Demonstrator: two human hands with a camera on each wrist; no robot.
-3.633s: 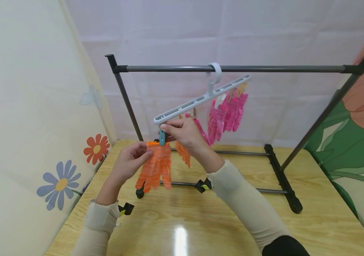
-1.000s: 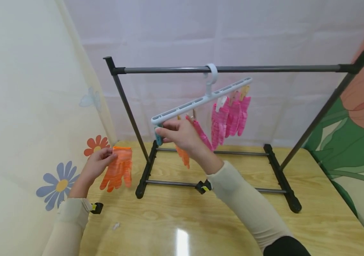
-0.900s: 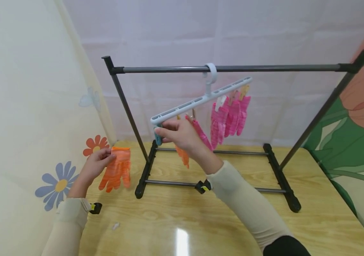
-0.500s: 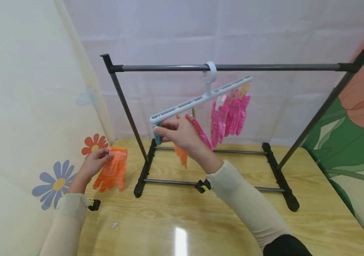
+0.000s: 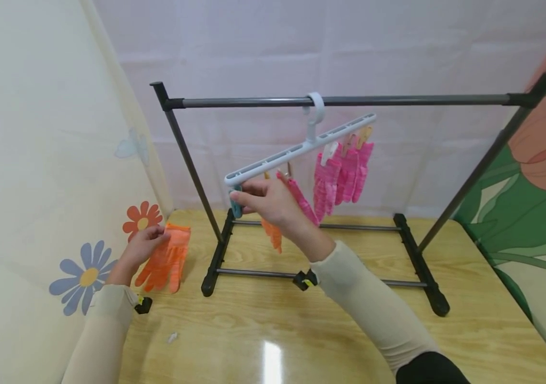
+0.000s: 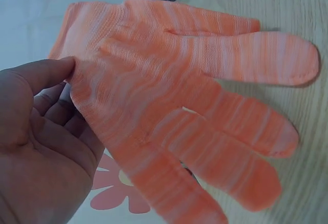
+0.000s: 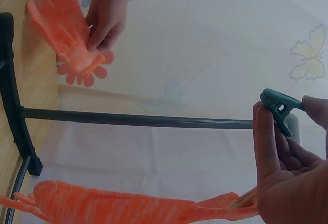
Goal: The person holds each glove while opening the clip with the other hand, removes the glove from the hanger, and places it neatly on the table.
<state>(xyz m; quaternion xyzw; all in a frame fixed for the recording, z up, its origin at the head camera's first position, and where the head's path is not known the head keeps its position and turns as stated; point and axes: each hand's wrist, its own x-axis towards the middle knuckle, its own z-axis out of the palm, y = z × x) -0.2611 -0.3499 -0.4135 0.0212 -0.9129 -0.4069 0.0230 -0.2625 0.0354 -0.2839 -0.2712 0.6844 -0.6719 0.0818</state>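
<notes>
My left hand [image 5: 142, 248] [image 6: 41, 147] pinches the cuff of an orange knitted glove [image 5: 166, 257] [image 6: 179, 111], whose fingers hang down to the wooden table [image 5: 273, 330] at the left. My right hand [image 5: 263, 200] [image 7: 287, 167] pinches a teal clothespin [image 5: 236, 205] [image 7: 279, 107] at the low left end of a white clip hanger [image 5: 297, 152]. The hanger hangs tilted from the rack's top bar [image 5: 349, 100]. Another orange glove [image 5: 273, 233] [image 7: 123, 203] hangs behind my right hand, with pink gloves [image 5: 342, 173] clipped further right.
The black drying rack's feet [image 5: 215, 256] stand on the table, with its right leg [image 5: 419, 266] further over. A flowered curtain [image 5: 37, 186] closes the left side. A green and orange curtain [image 5: 532, 202] stands at the right. A small white scrap [image 5: 173, 337] lies on the table.
My left hand has taken the orange glove off the teal clothespin and carried it left and down toward the table. My right hand has stayed on the clothespin.
</notes>
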